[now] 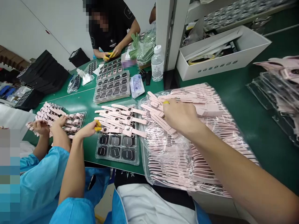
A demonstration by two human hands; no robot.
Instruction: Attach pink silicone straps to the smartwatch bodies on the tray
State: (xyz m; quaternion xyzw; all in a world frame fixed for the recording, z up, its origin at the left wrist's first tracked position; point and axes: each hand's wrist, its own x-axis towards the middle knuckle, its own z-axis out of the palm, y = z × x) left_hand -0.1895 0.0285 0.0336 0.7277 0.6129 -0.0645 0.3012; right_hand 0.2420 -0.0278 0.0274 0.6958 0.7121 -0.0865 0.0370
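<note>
My left hand (90,129), with yellow finger cots, pinches a pink-strapped smartwatch (106,129) at the left side of a clear plastic tray (116,161). Several more watches with pink straps (116,119) lie across the upper part of that tray. Square black watch faces (115,140) sit in its lower compartments. Over to the right, my right hand (178,113) reaches into loose pink watch straps (161,123) on top of a big plastic-wrapped stack of straps (168,168). Its fingers are bent around a strap, and their tips are mostly hidden by the hand.
At left, a co-worker's hands (59,121) handle pink watches on another tray. Across the green table (81,96) another person works beside stacked watch trays (112,87). A water bottle (157,63), a white box of tools (215,67) and more pink straps (287,70) stand around.
</note>
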